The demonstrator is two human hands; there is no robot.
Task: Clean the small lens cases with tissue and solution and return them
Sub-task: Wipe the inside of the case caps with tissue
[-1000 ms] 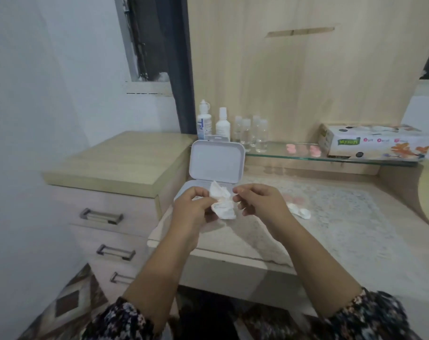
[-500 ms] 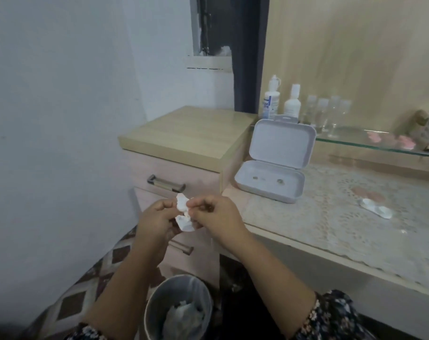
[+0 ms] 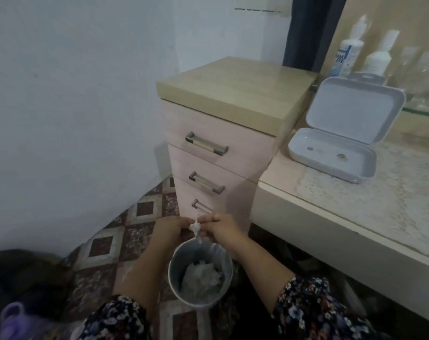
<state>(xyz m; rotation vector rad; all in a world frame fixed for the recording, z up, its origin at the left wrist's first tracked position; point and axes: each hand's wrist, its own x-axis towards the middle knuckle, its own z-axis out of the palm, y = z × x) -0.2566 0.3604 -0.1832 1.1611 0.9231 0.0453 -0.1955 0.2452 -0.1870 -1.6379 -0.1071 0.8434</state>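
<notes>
I hold a crumpled tissue (image 3: pixel 195 227) pinched between my left hand (image 3: pixel 168 229) and right hand (image 3: pixel 219 228), both sets of fingertips closed on it, just above the far rim of a metal waste bin (image 3: pixel 174 278) that already has wadded tissue in it. The open white storage box (image 3: pixel 336 153) sits on the lace-covered surface (image 3: pixel 392 204), beside the drawer unit (image 3: pixel 223 133); I see no lens cases. The risk, as I judge it: released this near the rim, the tissue could drop outside onto the tiled floor (image 3: pixel 125 231).
</notes>
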